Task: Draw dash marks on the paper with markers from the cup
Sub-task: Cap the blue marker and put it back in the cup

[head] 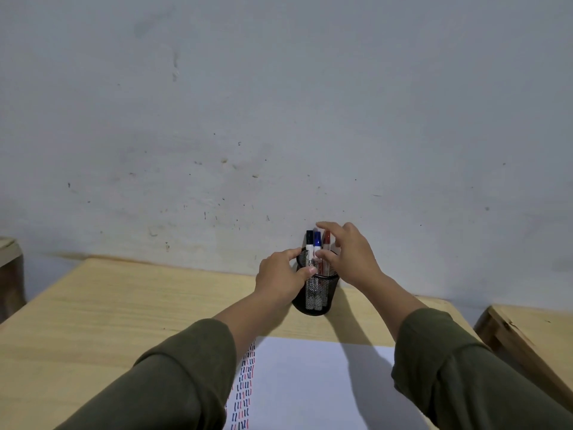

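Observation:
A black mesh cup [313, 302] stands at the far edge of the wooden table [124, 305], against the wall. A black marker [309, 240], a blue marker [317, 240] and a red marker [326, 238] stand upright in it. My left hand [279, 277] grips the cup's left side at the rim. My right hand [350, 256] hovers over the cup with its fingers spread, index above the caps and thumb by the red marker's body. The white paper [310, 383] lies nearer to me, with columns of red, blue and black dashes [245, 386] along its left edge.
A grey-white wall [279, 119] rises right behind the cup. Another wooden table [533, 336] stands at the right, separated by a gap. A wooden piece [9, 259] shows at the far left. My green sleeves cover part of the paper.

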{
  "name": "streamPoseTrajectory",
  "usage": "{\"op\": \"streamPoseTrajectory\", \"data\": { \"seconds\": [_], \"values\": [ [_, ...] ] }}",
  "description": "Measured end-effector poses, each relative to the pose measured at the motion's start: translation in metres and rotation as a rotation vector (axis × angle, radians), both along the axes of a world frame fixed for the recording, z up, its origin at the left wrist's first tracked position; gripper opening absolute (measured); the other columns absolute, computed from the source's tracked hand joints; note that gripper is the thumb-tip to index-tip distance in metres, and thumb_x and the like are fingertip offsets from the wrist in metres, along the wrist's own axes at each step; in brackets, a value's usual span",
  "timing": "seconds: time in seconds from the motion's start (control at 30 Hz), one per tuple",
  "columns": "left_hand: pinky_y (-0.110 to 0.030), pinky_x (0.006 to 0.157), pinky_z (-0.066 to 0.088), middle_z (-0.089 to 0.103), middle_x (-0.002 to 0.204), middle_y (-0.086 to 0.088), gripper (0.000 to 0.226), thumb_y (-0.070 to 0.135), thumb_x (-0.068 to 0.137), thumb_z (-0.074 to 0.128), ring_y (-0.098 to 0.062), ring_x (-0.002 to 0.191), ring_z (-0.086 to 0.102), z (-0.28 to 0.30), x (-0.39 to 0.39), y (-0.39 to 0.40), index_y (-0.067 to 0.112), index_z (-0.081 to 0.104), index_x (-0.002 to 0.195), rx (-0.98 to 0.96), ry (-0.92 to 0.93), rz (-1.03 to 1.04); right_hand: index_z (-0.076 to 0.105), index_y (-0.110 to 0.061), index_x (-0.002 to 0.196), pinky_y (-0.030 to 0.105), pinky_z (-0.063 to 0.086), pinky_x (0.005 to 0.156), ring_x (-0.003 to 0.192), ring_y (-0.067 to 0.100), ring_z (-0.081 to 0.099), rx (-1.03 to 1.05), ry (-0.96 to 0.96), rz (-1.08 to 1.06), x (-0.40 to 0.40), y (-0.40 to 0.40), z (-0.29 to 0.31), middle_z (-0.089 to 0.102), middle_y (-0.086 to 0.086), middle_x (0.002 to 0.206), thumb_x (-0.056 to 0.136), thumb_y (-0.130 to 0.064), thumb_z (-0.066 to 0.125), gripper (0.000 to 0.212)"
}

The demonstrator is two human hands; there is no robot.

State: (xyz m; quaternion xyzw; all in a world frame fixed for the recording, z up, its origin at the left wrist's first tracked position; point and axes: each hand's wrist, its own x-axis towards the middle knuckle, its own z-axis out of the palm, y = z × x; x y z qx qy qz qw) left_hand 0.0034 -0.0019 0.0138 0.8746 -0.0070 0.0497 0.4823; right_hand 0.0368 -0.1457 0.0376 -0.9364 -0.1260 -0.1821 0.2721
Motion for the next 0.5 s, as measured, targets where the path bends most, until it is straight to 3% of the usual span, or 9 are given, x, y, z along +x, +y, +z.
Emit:
{"op": "streamPoseTrajectory", "data": {
  "seconds": [0.23, 0.4, 0.5],
  "values": [
    [-0.030, 0.101, 0.039, 0.060, 0.133, -0.003, 0.052, 0.032, 0.083, 0.066, -0.023, 0.131, 0.047, 0.002, -0.001, -0.002, 0.026, 0.053, 0.133, 0.007, 0.000, 0.004, 0.051, -0.033, 0.130, 0.028, 0.038, 0.069, 0.083, 0.019, 0.050, -0.118, 0.087, 0.005, 0.010, 0.003, 0.002, 0.039, 0.003, 0.098, 0.090, -0.022, 0.055, 0.041],
    [-0.028, 0.101, 0.038, 0.059, 0.135, -0.003, 0.055, 0.034, 0.083, 0.066, -0.021, 0.132, 0.046, 0.001, -0.001, -0.003, 0.023, 0.051, 0.135, -0.015, 0.015, 0.007, 0.056, -0.026, 0.109, 0.023, 0.036, 0.060, 0.076, 0.016, 0.049, -0.002, 0.057, 0.036, 0.003, 0.003, 0.007, 0.048, 0.004, 0.090, 0.081, -0.026, 0.069, 0.031],
    [-0.027, 0.101, 0.038, 0.057, 0.136, -0.003, 0.056, 0.034, 0.083, 0.066, -0.021, 0.132, 0.046, 0.000, -0.001, -0.003, 0.023, 0.050, 0.136, -0.033, 0.022, 0.007, 0.050, -0.026, 0.097, 0.022, 0.039, 0.057, 0.067, 0.015, 0.052, 0.135, 0.075, 0.060, -0.006, 0.002, 0.003, 0.055, 0.002, 0.082, 0.076, -0.020, 0.073, 0.031]
  ]
}}
